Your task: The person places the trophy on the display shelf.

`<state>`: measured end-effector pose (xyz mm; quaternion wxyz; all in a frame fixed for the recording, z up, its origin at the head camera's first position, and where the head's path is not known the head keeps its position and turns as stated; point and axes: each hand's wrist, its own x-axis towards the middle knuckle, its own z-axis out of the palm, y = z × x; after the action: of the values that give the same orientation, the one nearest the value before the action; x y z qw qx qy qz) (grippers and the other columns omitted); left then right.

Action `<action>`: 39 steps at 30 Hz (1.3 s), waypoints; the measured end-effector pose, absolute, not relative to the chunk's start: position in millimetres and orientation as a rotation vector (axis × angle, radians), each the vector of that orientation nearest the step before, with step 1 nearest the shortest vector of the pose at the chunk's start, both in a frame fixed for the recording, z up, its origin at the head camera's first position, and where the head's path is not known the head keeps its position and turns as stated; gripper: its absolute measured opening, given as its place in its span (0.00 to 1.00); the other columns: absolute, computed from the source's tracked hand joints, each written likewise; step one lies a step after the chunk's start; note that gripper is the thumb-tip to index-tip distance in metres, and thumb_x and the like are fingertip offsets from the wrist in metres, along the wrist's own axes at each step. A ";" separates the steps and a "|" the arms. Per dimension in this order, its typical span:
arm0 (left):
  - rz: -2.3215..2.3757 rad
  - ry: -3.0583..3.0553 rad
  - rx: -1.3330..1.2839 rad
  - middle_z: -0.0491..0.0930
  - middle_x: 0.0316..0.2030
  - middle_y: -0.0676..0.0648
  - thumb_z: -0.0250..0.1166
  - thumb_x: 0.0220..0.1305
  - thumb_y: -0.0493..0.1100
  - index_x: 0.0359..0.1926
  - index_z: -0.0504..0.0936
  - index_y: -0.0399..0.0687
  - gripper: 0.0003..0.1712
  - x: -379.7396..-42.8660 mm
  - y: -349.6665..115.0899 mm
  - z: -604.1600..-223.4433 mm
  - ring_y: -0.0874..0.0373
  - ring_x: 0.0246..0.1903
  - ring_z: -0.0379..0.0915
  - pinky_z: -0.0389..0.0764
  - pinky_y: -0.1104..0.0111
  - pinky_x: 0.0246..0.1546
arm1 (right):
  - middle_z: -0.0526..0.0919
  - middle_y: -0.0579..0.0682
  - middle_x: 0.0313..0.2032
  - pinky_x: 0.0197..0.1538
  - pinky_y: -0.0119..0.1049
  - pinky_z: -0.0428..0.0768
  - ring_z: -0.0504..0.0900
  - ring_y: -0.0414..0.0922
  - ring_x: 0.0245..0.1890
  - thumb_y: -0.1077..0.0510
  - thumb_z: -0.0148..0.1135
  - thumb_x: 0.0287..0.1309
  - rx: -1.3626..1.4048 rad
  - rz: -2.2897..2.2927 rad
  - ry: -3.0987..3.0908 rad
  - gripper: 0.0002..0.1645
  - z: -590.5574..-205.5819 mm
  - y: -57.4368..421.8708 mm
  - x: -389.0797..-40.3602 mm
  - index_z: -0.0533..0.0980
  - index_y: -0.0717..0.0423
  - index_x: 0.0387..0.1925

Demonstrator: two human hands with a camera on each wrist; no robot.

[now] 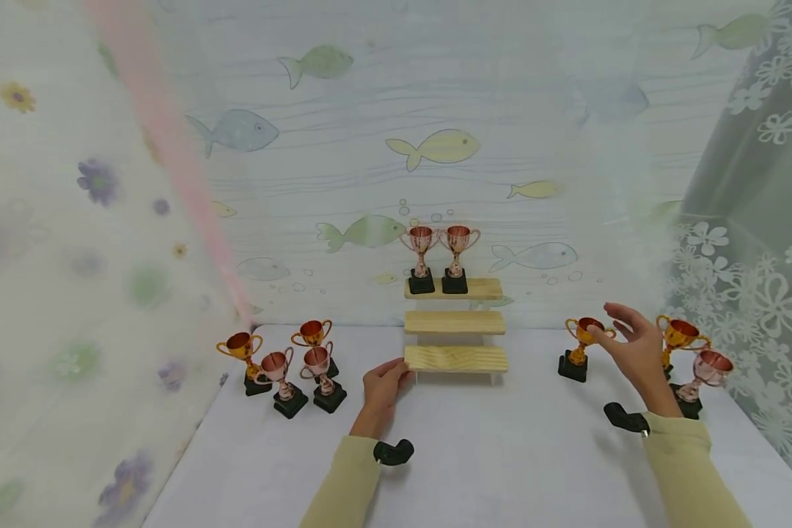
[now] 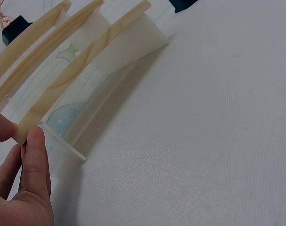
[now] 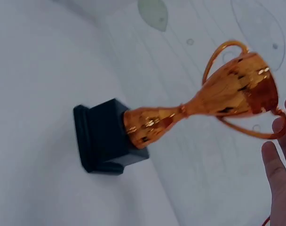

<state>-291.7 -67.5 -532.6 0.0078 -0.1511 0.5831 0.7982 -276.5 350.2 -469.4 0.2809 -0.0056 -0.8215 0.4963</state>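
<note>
Well — white table (image 1: 488,455), fish-printed wall (image 1: 369,132) — curtains (image 1: 752,220).

Left hand (image 1: 381,386): reaches forward low over the bench, palm down, thumb and fingers (image 2: 37,155) pinched together at the tips, wrist straight. Left forearm in a pale yellow sleeve (image 1: 343,480), with a black mount at the wrist.

Right hand (image 1: 633,348): raised, palm turned inward to the left, fingers (image 3: 274,160) spread and slightly bent, gripping nothing. Right forearm in a matching sleeve, with a black mount at the wrist.
</note>
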 end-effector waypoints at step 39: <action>2.516 1.795 -0.485 0.83 0.45 0.37 0.65 0.65 0.30 0.54 0.80 0.26 0.18 -292.3 -67.6 -531.9 0.61 0.35 0.83 0.87 0.71 0.42 | 0.73 0.26 0.42 0.41 0.11 0.75 0.74 0.25 0.41 0.55 0.74 0.59 -0.239 1.445 -2.204 0.35 -504.3 339.7 -272.2 0.71 0.66 0.62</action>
<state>-292.3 -67.6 -531.9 0.0066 -0.1550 0.5738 0.8041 -272.2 339.7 -504.3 0.2452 -0.0877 -0.8074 0.5293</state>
